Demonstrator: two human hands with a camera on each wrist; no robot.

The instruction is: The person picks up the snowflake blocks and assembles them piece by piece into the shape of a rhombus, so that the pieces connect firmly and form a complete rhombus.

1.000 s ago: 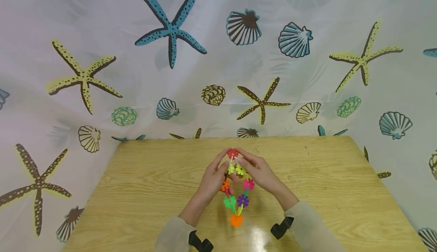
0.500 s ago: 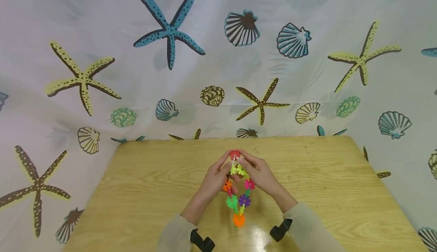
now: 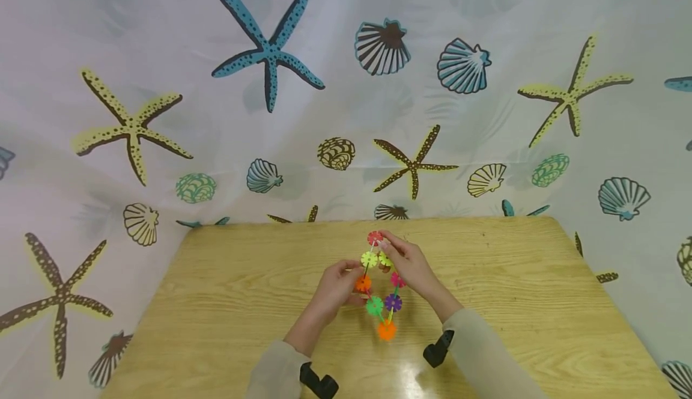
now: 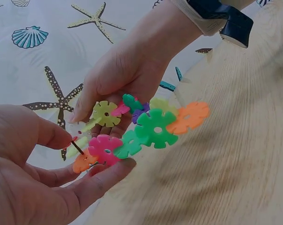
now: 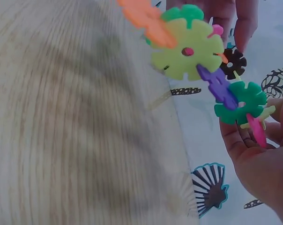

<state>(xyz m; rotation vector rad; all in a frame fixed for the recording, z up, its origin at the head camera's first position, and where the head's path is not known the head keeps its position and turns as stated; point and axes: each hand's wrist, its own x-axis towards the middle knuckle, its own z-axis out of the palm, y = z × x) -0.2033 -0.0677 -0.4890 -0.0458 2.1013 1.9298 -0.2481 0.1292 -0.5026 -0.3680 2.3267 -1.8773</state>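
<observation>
A closed loop of interlocking notched plastic discs hangs between my two hands over the table. At its top sits a red disc (image 3: 375,238), with my right hand (image 3: 415,267) pinching the loop beside it. My left hand (image 3: 336,286) holds the left side, thumb and finger at a thin dark disc (image 4: 78,147) above an orange disc (image 3: 363,283). Down that side follow a pink disc (image 4: 105,149) and green discs (image 4: 157,129). The other side carries a purple disc (image 3: 393,302) and a teal disc (image 5: 241,102). An orange disc (image 3: 386,330) forms the bottom.
The wooden table (image 3: 232,285) stretches below the hands. Behind it hangs a pale cloth (image 3: 303,128) printed with starfish and shells. Black wrist cameras (image 3: 319,382) sit on both beige sleeves (image 3: 489,354).
My left hand has left the red disc at the top and slid down the loop's left side. My right hand stays near the top, and the loop's bottom has risen slightly in view.
</observation>
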